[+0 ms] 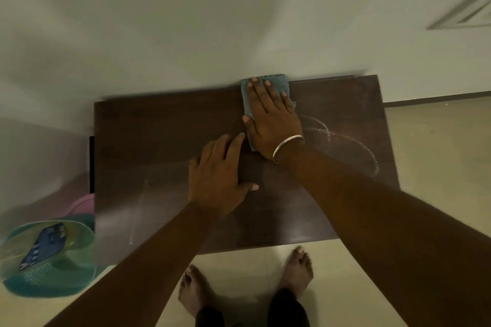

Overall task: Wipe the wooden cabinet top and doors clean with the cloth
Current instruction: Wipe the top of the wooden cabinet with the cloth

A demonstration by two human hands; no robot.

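Observation:
The dark wooden cabinet top (pixel 159 141) fills the middle of the head view, seen from above, with its back edge against the wall. A blue cloth (pixel 279 82) lies flat near the back edge, right of centre. My right hand (pixel 273 119), with a metal bangle on the wrist, presses flat on the cloth with straight fingers. My left hand (pixel 218 175) rests flat on the bare wood just in front of it, fingers straight. Whitish dusty ring marks (pixel 353 146) show on the wood to the right of the cloth. The cabinet doors are hidden below the top.
A teal plastic basket (pixel 16 284) holding a dark blue packet stands on the floor at the left, with a pink object (pixel 83 206) behind it. My bare feet (pixel 297 271) stand on the pale tiled floor in front of the cabinet. A white wall rises behind.

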